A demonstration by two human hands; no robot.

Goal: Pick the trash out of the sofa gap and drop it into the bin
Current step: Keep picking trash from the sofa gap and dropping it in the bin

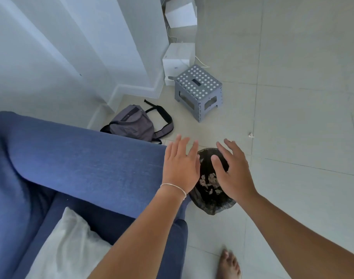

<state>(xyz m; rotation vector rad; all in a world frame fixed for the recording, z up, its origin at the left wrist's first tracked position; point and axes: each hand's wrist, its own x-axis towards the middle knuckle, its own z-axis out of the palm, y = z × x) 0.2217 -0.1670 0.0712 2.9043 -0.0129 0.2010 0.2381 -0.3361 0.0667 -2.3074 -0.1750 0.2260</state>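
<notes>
Grey backpack [134, 123], dotted step stool [199, 91], white boxes [177, 62].

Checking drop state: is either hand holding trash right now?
No: left hand and right hand are both spread open and empty above the bin.

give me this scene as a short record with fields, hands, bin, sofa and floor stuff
left hand: open, empty, fingers spread, above the sofa arm's end
right hand: open, empty, over the bin
bin: black liner, on the floor beside the sofa, pale scraps inside
sofa: blue fabric, white cushion on the seat
floor items: grey backpack, grey dotted folding stool, small white scrap
</notes>
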